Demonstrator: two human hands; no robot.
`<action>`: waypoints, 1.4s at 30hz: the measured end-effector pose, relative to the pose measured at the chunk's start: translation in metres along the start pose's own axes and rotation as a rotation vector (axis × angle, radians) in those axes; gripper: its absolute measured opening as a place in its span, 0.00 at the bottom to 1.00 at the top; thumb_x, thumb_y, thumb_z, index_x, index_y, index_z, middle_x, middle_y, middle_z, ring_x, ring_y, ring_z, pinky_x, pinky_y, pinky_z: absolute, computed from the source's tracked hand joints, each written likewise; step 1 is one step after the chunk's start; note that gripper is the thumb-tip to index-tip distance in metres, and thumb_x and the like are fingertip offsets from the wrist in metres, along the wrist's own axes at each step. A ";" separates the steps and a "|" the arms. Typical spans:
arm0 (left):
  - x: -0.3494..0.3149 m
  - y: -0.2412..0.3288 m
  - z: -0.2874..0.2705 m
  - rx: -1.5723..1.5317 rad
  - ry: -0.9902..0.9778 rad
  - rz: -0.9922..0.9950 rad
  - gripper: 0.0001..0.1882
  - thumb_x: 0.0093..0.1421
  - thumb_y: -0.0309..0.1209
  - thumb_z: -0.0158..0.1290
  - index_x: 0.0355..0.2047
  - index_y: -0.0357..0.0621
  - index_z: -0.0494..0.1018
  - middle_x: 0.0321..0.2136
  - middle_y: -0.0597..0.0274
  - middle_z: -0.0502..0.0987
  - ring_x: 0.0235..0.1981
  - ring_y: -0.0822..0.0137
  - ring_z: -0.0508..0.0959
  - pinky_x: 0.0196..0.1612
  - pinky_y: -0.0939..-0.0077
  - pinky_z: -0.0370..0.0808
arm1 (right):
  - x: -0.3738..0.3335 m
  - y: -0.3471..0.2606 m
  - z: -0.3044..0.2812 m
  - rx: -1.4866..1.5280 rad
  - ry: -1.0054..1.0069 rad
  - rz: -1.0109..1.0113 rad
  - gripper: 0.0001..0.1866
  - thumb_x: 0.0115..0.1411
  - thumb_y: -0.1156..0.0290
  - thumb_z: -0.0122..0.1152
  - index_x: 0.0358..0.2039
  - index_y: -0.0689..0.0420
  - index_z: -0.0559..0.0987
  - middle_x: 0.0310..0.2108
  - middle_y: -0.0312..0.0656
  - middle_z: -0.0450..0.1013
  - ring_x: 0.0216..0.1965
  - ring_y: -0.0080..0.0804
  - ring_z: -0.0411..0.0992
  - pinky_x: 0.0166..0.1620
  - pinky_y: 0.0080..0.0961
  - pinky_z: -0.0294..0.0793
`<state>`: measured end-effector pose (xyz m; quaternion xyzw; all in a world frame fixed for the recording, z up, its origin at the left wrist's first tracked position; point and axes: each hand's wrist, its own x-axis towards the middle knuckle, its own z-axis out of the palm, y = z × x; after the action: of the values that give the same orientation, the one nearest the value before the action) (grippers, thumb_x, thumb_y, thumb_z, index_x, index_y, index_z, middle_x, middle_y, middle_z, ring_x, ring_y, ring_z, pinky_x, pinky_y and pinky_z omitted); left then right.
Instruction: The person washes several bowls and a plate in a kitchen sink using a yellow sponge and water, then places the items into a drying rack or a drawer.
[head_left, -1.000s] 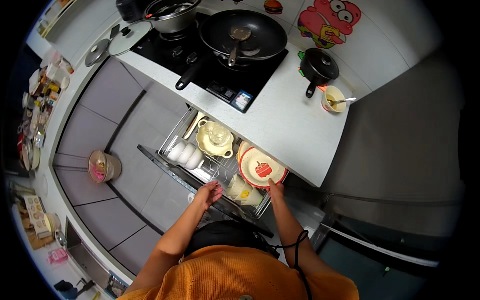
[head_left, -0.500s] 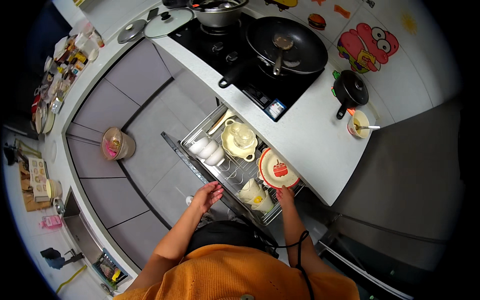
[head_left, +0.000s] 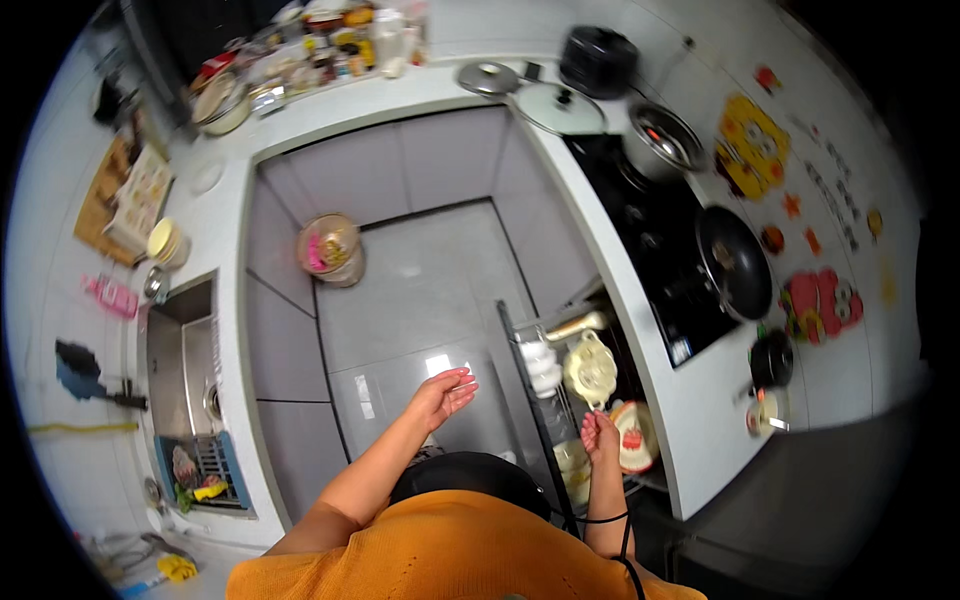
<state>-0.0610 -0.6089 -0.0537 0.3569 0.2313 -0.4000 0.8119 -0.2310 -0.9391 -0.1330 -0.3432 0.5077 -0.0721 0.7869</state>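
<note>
We are seeing the left hand hanging empty over the floor, fingers spread and released, well apart from any dish. The right hand is hovering over the pull-out drawer, fingers loosely bent with nothing visible in their hold; blur is keeping us from telling whether they are touching anything. The red-rimmed plate is lying in the drawer just right of that hand, near the countertop edge; the two-handled cream dish is sitting just beyond the fingertips. We are judging a knock the likeliest trouble: a sideways sweep could be catching the dish's near handle and pushing it into the white bowls, or clipping the cream cups close to the wrist. We are also noting the plate's closeness to the counter; a steep lift could be striking its rim there and chipping it. The drawer front is standing near the body, so a lean could be jolting everything inside.
</note>
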 end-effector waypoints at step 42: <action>-0.169 0.417 -0.411 -0.516 0.557 0.973 0.15 0.60 0.33 0.44 0.46 0.43 0.65 0.45 0.61 0.69 0.48 0.64 0.68 0.50 0.68 0.65 | -0.209 0.419 0.952 -1.235 -1.250 0.033 0.34 0.49 0.61 0.53 0.57 0.49 0.54 0.54 0.41 0.56 0.52 0.38 0.57 0.40 0.39 0.67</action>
<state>0.1451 -0.0353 -0.0393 0.3045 0.3347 0.1936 0.8705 0.3793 -0.0822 0.0039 -0.6770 -0.0631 0.4280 0.5954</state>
